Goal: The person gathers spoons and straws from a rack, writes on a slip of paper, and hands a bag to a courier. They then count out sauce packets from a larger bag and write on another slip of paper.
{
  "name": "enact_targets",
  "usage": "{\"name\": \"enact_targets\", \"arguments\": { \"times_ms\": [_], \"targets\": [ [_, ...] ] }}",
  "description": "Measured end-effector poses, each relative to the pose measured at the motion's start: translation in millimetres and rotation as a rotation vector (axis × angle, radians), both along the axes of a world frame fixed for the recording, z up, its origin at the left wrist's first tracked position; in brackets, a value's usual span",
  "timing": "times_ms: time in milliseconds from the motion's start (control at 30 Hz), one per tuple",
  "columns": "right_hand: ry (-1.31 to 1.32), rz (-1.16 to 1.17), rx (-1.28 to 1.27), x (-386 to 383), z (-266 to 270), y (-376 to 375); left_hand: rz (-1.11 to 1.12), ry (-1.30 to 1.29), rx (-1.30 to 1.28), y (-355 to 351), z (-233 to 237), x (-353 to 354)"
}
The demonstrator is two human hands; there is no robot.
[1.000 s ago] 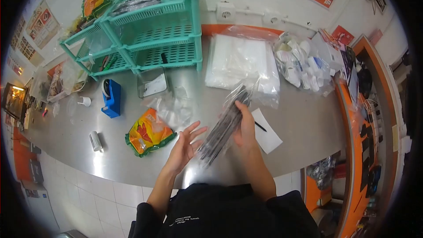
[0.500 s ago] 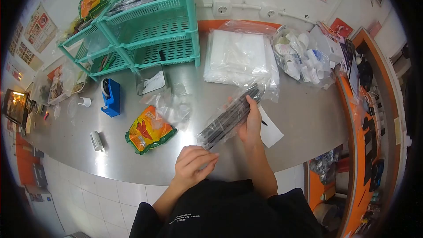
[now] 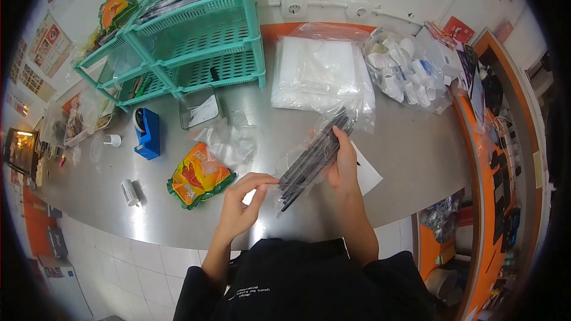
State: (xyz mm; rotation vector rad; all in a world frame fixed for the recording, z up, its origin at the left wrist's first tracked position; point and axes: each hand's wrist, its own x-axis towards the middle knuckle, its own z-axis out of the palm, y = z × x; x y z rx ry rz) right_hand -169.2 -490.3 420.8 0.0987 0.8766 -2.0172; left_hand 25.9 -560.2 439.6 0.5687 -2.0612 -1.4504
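A clear plastic bag of long black sticks (image 3: 310, 163), which look like drinking straws, is held tilted above the metal table. My right hand (image 3: 345, 157) is closed round its right side, thumb on top near the upper end. At the lower left, my left hand (image 3: 244, 202) pinches the edge of the clear plastic between thumb and forefinger. The lower tips of the sticks stick out towards me, close to that hand. Under my right hand, a white paper (image 3: 367, 172) lies partly hidden. Left of my hands is an orange and green packet (image 3: 200, 176) beside crumpled clear plastic (image 3: 229, 145).
A green basket rack (image 3: 202, 53) stands at the back left. Before it are a blue tape dispenser (image 3: 148, 135), a small clear tray (image 3: 201, 109) and a white roll (image 3: 129, 192). White plastic bags (image 3: 318, 74) and a bag of paper rolls (image 3: 407, 71) lie at the back.
My left hand has moved up and left, from the bundle's lower end to the plastic's edge. The bundle tilts more steeply, and its lower tips now show.
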Motion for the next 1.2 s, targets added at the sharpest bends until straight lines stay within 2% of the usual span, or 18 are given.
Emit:
{"name": "enact_targets", "arguments": {
  "times_ms": [33,133,233,333,433,533,633,700,733,767,833,900,933,1000,1033,1100,1200],
  "targets": [
    [-0.027,0.029,0.006,-1,0,1,0.009,0.034,0.014,0,-2,0],
    [-0.085,0.094,-0.027,0,-10,-1,-0.017,0.002,-0.151,-6,-7,2],
    [-0.118,0.199,-0.027,-3,-27,-1,-0.212,-0.058,-0.336,-6,-2,5],
    [-0.126,0.301,0.009,4,-35,0,-0.301,-0.147,-0.368,-7,-9,-1],
    [-0.203,0.319,0.033,17,-38,1,-0.235,-0.238,-0.542,-2,-1,-13],
    [-0.192,0.369,0.018,30,-62,5,-0.196,-0.022,-0.458,-1,-17,-30],
    [-0.352,0.487,-0.161,44,-53,16,-0.243,0.048,-0.342,-4,-36,-45],
    [-0.233,0.480,-0.378,51,-51,22,-0.238,0.039,-0.498,-5,-40,-50],
    [-0.110,0.534,-0.282,49,-48,24,-0.233,0.036,-0.576,-5,-41,-52],
    [0.012,0.592,-0.187,46,-45,26,-0.186,-0.024,-0.456,-3,-39,-52],
    [0.380,0.789,0.427,22,-32,40,-0.083,-0.140,-0.213,1,-30,-47],
    [0.797,0.520,0.390,3,-18,63,0.036,-0.185,-0.166,6,-13,-47],
    [0.946,0.406,0.248,7,-5,67,0.094,-0.209,-0.143,8,-9,-49],
    [1.207,0.155,-0.041,20,30,79,0.115,-0.162,-0.264,12,-10,-51],
    [1.259,0.119,-0.003,26,43,78,0.117,-0.140,-0.324,16,-11,-51],
    [1.370,0.042,0.075,40,61,66,0.079,-0.132,-0.262,21,-11,-51],
    [1.081,0.001,-0.001,44,54,55,0.088,-0.099,-0.236,27,-8,-52]
  ]
}}
